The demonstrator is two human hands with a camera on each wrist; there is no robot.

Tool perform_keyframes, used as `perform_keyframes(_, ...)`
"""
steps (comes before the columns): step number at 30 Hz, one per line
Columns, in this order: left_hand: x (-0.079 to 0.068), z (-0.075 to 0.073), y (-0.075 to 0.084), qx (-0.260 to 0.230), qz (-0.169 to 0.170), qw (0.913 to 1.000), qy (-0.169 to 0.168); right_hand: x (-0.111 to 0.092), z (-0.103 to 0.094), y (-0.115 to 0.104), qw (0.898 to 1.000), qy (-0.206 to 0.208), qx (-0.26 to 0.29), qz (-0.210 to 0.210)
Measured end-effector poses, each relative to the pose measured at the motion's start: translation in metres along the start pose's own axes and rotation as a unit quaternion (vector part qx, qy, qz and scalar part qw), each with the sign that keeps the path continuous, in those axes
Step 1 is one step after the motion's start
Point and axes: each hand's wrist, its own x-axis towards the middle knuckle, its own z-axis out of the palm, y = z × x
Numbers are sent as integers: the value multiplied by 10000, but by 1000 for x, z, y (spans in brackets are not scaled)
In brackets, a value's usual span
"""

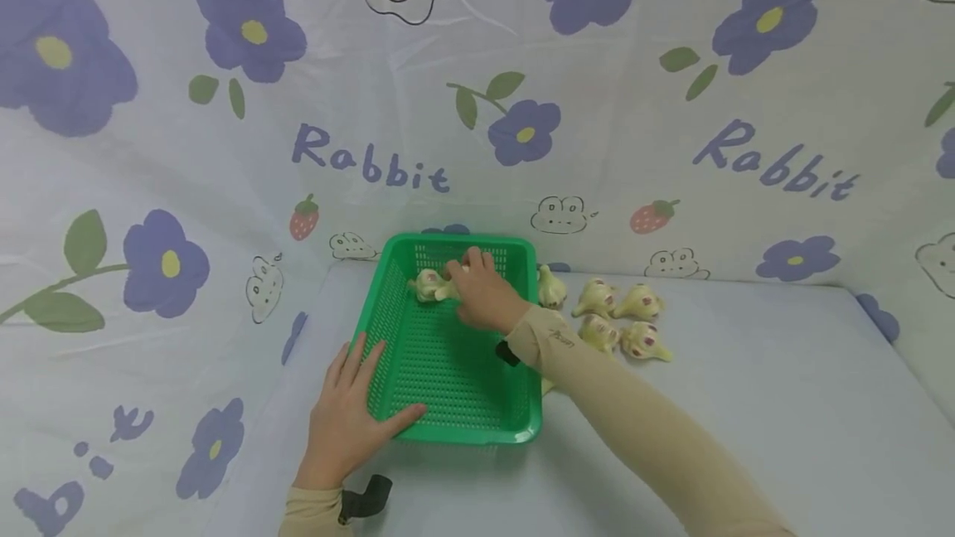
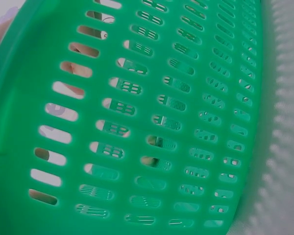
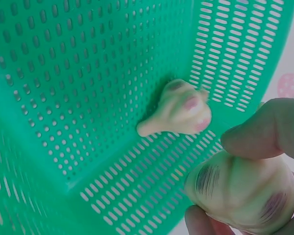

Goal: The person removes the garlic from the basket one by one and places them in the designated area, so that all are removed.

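My right hand (image 1: 485,292) is inside the green plastic basket (image 1: 436,435), toward its far end. In the right wrist view, its thumb and fingers pinch a garlic bulb (image 3: 245,193) with purple streaks. Another garlic bulb (image 3: 181,110) lies on the basket's bottom, close to the held one. My left hand (image 1: 346,417) rests on the near left corner of the basket, fingers spread over the left rim and thumb lying across the front rim. The left wrist view is filled mostly by the slotted basket wall (image 2: 122,107), with only a sliver of hand at the edge.
Right of the basket, several garlic bulbs (image 1: 642,341) lie in a loose group on the white table (image 1: 746,404). Part of that group is hidden behind the right sleeve (image 1: 634,413). A cloth wall (image 1: 627,147) printed with flowers stands behind and at the left.
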Motion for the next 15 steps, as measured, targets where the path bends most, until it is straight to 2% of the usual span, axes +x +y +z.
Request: perform_keyframes(15, 0, 3, -1, -69, 28, 10000, 48, -50, -22, -2, 9983, 327, 100, -463)
